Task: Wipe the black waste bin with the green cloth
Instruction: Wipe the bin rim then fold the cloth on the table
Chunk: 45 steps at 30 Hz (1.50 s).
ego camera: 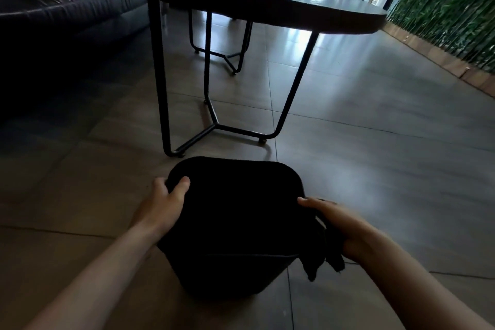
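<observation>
The black waste bin [235,225] stands on the tiled floor right in front of me, seen from above with its flat top facing the camera. My left hand [163,203] grips the bin's upper left corner, thumb on top. My right hand [345,225] is against the bin's right side, closed on a crumpled cloth [325,257] that looks dark in this dim light; loose ends of it hang below the hand beside the bin.
A dark round table [281,5] on black metal legs [214,115] stands just beyond the bin, one foot close to its far edge. A dark sofa [61,24] is at the left. A green plant wall [452,8] runs along the right, with tiled floor before it.
</observation>
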Each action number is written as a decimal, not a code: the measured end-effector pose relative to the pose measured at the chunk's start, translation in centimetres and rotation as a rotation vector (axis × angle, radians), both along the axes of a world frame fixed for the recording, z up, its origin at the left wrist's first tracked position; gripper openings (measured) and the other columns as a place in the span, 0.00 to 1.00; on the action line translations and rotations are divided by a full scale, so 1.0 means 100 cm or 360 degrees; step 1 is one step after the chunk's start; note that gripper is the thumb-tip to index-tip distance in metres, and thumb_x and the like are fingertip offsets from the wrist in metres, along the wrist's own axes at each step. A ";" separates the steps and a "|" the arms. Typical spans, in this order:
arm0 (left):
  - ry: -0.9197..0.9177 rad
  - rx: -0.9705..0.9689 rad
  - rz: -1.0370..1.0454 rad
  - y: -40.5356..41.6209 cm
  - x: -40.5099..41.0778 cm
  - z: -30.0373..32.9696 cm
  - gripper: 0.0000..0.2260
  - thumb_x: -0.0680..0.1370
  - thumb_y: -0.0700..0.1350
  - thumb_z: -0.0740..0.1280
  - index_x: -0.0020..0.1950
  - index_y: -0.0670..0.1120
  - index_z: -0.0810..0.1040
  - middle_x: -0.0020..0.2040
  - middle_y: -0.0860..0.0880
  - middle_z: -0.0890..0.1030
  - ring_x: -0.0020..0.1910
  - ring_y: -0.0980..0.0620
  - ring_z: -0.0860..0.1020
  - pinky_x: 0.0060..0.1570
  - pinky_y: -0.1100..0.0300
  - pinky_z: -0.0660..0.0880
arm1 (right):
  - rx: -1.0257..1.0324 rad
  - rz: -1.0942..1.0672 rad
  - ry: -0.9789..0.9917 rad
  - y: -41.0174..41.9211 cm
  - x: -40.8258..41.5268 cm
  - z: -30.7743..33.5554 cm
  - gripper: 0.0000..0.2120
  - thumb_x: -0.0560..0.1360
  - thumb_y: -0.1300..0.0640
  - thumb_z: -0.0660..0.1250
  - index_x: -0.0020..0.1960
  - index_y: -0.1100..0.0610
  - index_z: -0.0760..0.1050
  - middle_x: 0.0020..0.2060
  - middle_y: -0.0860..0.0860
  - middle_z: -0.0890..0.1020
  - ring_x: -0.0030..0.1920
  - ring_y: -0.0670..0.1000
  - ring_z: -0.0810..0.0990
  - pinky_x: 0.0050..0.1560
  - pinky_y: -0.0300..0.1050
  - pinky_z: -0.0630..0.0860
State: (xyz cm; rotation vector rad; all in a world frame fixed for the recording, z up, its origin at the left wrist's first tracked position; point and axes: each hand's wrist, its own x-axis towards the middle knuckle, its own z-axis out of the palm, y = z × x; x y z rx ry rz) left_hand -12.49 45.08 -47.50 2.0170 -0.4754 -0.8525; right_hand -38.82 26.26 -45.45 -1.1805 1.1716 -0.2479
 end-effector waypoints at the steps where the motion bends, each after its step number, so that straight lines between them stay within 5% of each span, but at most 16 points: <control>1: -0.0019 -0.0002 0.0004 -0.003 -0.003 0.002 0.21 0.81 0.60 0.59 0.66 0.48 0.66 0.59 0.41 0.78 0.57 0.38 0.78 0.64 0.42 0.73 | 0.0009 -0.0012 -0.0005 0.000 -0.002 -0.001 0.13 0.78 0.53 0.73 0.60 0.58 0.83 0.50 0.60 0.88 0.49 0.61 0.88 0.48 0.54 0.86; 10: -0.0327 0.0143 -0.0112 -0.007 -0.013 -0.005 0.13 0.81 0.60 0.57 0.61 0.58 0.58 0.54 0.44 0.80 0.48 0.40 0.80 0.47 0.47 0.75 | -0.0045 0.0014 0.0084 0.002 -0.017 -0.004 0.14 0.78 0.49 0.73 0.57 0.58 0.84 0.47 0.59 0.89 0.46 0.59 0.89 0.41 0.49 0.86; 15: -0.0405 0.0221 -0.0155 -0.006 -0.013 -0.006 0.14 0.80 0.64 0.55 0.59 0.60 0.55 0.48 0.50 0.80 0.43 0.44 0.79 0.44 0.49 0.73 | -0.0100 0.0076 0.0170 0.001 -0.026 -0.004 0.18 0.76 0.46 0.75 0.59 0.58 0.82 0.46 0.58 0.89 0.45 0.59 0.89 0.45 0.51 0.86; 22: -0.0462 0.0285 -0.0212 0.001 -0.015 0.005 0.26 0.76 0.68 0.54 0.68 0.62 0.49 0.63 0.40 0.78 0.53 0.35 0.80 0.56 0.38 0.77 | -0.0365 -0.0083 0.0355 -0.009 -0.022 0.008 0.26 0.71 0.43 0.79 0.60 0.58 0.76 0.44 0.59 0.86 0.36 0.56 0.88 0.29 0.42 0.81; 25: -0.0861 0.0034 -0.0104 -0.002 -0.019 0.018 0.28 0.76 0.67 0.60 0.72 0.61 0.56 0.71 0.48 0.73 0.65 0.41 0.75 0.60 0.39 0.75 | -0.0595 -0.0407 0.0249 -0.023 -0.031 0.036 0.27 0.72 0.42 0.78 0.61 0.58 0.76 0.44 0.56 0.84 0.38 0.54 0.85 0.22 0.36 0.75; 28: -0.0959 -0.0546 -0.0089 -0.016 -0.041 0.047 0.25 0.72 0.65 0.66 0.67 0.63 0.66 0.64 0.58 0.76 0.65 0.54 0.75 0.63 0.43 0.74 | -0.0394 -0.0548 -0.0266 -0.024 -0.033 0.065 0.27 0.73 0.44 0.76 0.64 0.59 0.75 0.49 0.59 0.85 0.43 0.58 0.86 0.30 0.44 0.80; 33: -0.0575 -0.0966 -0.0689 -0.044 -0.111 0.078 0.36 0.68 0.63 0.73 0.73 0.65 0.62 0.70 0.64 0.72 0.70 0.63 0.72 0.67 0.58 0.71 | 0.0092 -0.0182 -0.0853 0.013 -0.006 0.080 0.28 0.70 0.52 0.75 0.66 0.65 0.75 0.57 0.68 0.84 0.50 0.63 0.85 0.44 0.51 0.86; 37: -0.0438 -0.1000 -0.0741 -0.058 -0.131 0.079 0.40 0.67 0.54 0.79 0.73 0.68 0.61 0.63 0.66 0.78 0.62 0.66 0.77 0.57 0.73 0.74 | 0.0178 0.0189 -0.0939 0.023 0.000 0.077 0.24 0.73 0.59 0.76 0.68 0.60 0.75 0.58 0.64 0.84 0.57 0.63 0.85 0.50 0.51 0.84; 41: -0.0681 -0.0922 -0.0601 -0.053 -0.111 0.075 0.21 0.72 0.40 0.75 0.58 0.61 0.77 0.52 0.61 0.84 0.53 0.63 0.82 0.51 0.68 0.78 | -0.0194 0.0542 -0.0483 0.000 -0.010 0.081 0.18 0.72 0.63 0.77 0.61 0.54 0.81 0.55 0.56 0.86 0.53 0.57 0.87 0.51 0.52 0.85; 45: -0.0925 -0.0814 -0.0575 -0.048 -0.099 0.076 0.19 0.72 0.33 0.73 0.53 0.57 0.78 0.49 0.61 0.84 0.50 0.64 0.83 0.47 0.73 0.75 | -0.0700 0.0858 -0.0299 -0.012 -0.013 0.079 0.18 0.71 0.62 0.80 0.58 0.48 0.83 0.53 0.49 0.86 0.52 0.51 0.87 0.52 0.50 0.85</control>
